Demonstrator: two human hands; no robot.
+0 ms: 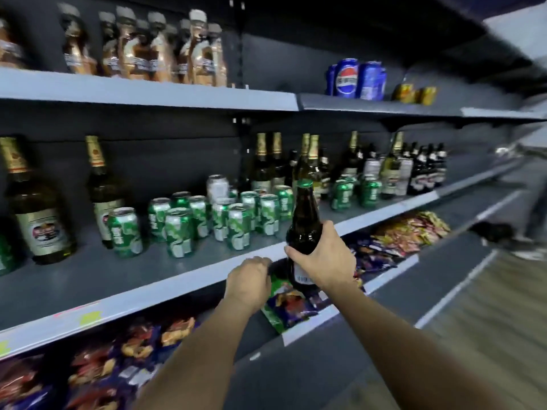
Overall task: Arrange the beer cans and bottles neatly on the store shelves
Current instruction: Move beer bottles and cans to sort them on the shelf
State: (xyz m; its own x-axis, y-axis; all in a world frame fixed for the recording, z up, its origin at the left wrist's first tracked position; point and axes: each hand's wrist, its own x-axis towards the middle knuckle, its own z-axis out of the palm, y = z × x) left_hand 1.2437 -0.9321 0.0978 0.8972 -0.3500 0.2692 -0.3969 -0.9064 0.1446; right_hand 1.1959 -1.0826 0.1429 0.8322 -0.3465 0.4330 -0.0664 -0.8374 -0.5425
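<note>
Forearms: both reach in from bottom centre of frame toward mid shelf (154,279).
R hand (321,258): fingers + thumb wrapped round lower body of dark beer bottle (303,229), centre frame, upright, green cap, held just in front of shelf lip, not yet set down.
L hand (248,284): fingers curled, knuckles at shelf front edge just left of bottle; can't tell if it holds anything.
Step, my read: placing bottle. Do well: keep grip low, lift base clear over lip, set down in gap right of green cans (207,220) w/o nudging them, label out, slide back toward tall bottles (307,167).
Writing: bottle's white label blurred, unreadable.
Brands: blue cans (356,78), upper right, show Pepsi-style red/white/blue roundel; text illegible.
Snack bags (291,306): lower shelf, print too blurred.
</note>
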